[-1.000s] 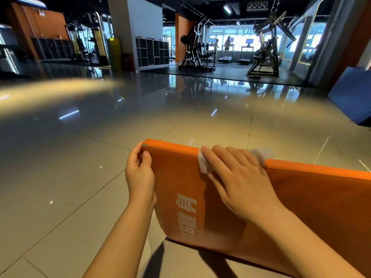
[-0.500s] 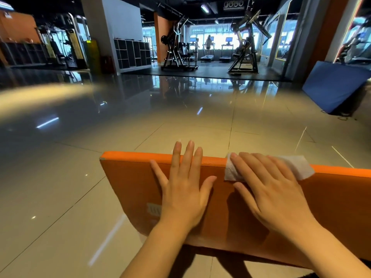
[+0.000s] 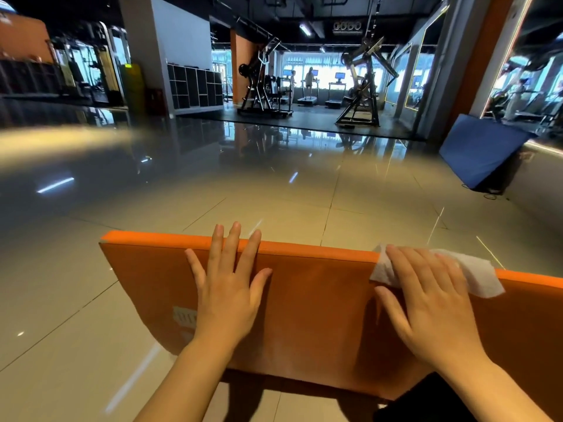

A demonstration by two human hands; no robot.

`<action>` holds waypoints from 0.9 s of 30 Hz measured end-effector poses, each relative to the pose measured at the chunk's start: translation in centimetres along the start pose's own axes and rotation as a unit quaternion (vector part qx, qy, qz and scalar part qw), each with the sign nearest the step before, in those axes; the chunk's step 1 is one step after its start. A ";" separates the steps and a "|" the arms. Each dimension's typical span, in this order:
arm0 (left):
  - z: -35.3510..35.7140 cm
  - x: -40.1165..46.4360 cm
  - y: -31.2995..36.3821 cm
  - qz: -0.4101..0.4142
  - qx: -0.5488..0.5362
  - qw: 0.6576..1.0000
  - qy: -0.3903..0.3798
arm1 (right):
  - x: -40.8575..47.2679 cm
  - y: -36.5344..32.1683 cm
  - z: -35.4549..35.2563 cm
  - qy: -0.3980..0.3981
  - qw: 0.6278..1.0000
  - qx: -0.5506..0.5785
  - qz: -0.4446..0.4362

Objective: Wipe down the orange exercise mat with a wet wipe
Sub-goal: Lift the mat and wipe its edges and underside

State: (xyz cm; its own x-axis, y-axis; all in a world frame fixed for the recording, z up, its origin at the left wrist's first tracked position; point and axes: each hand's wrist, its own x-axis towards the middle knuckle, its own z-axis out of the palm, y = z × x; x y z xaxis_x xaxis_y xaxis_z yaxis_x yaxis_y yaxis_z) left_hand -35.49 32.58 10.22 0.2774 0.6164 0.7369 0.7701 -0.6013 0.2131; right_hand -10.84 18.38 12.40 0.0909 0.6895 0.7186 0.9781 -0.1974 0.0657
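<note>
The orange exercise mat [image 3: 320,309] stands tilted up off the tiled floor in front of me, its top edge running from the left corner to the right frame edge. My left hand [image 3: 228,293] lies flat on the mat's face with straight, spread fingers reaching over the top edge. My right hand [image 3: 426,303] presses a white wet wipe [image 3: 475,275] flat against the mat near its top edge, fingers straight. The wipe sticks out on both sides of the fingers. A white label [image 3: 184,316] shows on the mat beside my left hand.
Glossy grey floor tiles [image 3: 76,300] spread all around. A blue mat [image 3: 481,150] leans against the right wall. Weight machines [image 3: 359,86] and treadmills with people stand far back. A dark object [image 3: 426,400] sits at the bottom right by my right forearm.
My left hand went from gripping the mat's left corner to lying flat on its face. My right hand slid the wipe rightward along the top edge.
</note>
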 end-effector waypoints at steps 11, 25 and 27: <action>1.4 1.6 0.9 -0.030 -0.062 0.997 0.033 | 5.1 -12.7 3.7 -0.032 0.998 0.049 -0.029; 0.9 2.4 3.5 -0.091 -0.079 0.992 0.047 | 0.1 4.8 -1.3 -0.032 0.997 0.007 0.063; 0.9 1.8 5.9 -0.061 -0.097 0.992 0.055 | -1.5 8.3 -2.7 -0.034 0.995 -0.007 0.096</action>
State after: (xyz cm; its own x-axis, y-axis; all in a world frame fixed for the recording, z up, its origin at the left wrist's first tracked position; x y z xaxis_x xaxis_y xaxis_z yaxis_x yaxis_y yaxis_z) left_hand -29.97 30.61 12.21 0.1170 0.6378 0.7612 0.6658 -0.6191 0.4164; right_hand -3.41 13.82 13.70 0.2891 0.6840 0.6698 0.9387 -0.3398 -0.0582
